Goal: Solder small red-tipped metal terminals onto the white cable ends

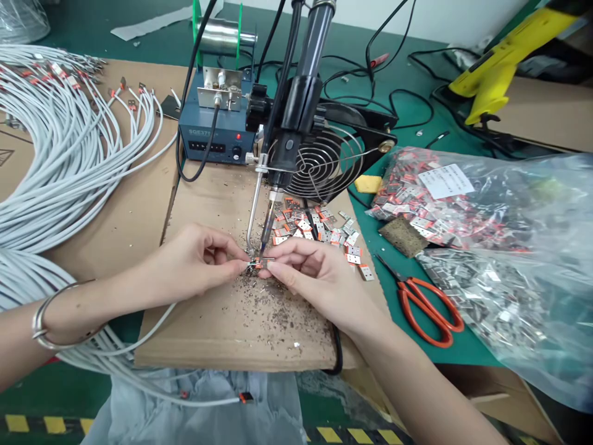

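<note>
My left hand [204,262] is closed in a pinch on the wire end of a white cable [156,327], which comes out below my wrist. Thumb and fingers of my right hand [319,275] grip a small USB connector with an orange insert [262,262]. Both sets of fingertips nearly meet beneath a stand-mounted soldering iron [267,225], whose tip points down at the joint between wires and connector. Beside the tip ends a thin metal solder feed tube [254,213]. My fingers partly hide the connector and the wires.
Loose USB connectors [333,235] lie right of the iron, before a fan [324,157]. A blue solder feeder [213,133] stands behind. White cables [83,179] fill the left. Orange-handled scissors [428,309] and bagged parts [482,296] lie right. Dark solder debris [278,315] dots the cardboard.
</note>
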`<state>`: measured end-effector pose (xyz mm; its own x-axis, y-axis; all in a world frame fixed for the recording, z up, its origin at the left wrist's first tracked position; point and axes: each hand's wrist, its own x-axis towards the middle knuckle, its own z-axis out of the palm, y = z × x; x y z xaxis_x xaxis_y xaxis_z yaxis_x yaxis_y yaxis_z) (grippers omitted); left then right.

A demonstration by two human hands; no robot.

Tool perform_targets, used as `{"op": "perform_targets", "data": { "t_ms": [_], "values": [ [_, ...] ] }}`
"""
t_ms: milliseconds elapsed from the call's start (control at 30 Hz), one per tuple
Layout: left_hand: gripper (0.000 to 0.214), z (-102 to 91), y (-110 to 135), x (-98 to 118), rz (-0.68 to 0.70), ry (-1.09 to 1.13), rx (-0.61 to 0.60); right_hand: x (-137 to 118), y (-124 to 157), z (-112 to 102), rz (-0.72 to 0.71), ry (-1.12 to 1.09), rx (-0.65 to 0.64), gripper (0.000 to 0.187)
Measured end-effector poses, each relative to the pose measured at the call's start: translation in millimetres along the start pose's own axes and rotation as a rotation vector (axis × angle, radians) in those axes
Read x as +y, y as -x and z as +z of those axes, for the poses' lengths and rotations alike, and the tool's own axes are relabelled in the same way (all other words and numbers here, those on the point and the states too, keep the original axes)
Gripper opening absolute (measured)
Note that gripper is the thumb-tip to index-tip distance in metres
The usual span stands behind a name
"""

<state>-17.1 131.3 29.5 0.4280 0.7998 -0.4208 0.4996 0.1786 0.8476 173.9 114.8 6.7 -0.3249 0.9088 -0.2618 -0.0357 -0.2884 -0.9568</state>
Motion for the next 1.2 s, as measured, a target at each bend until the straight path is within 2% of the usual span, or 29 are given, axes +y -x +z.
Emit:
{"op": "perform_targets", "data": {
  "t_ms": [133,300,733,1200],
  "values": [
    [0.014,-0.8,2.3,8.1,-0.096,0.035,-0.035,-1.4,-0.2,-0.6,0.007,0.014,-0.015,0.01],
    [0.013,-1.3,3.4,10.6,-0.127,0.054,-0.011,-1.3,-1.4,0.5,-0.005,-0.007,-0.015,0.011],
    [0.013,-0.8,3.3,7.9,-0.087,0.13,-0.005,0.9,-2.6,-1.7,-0.013,-0.088,-0.014,0.012],
    [0.012,-0.9,0.3,5.5,-0.068,0.12,0.003,-0.1,-2.2,-0.3,-0.038,-0.047,-0.008,0.013]
  ]
}}
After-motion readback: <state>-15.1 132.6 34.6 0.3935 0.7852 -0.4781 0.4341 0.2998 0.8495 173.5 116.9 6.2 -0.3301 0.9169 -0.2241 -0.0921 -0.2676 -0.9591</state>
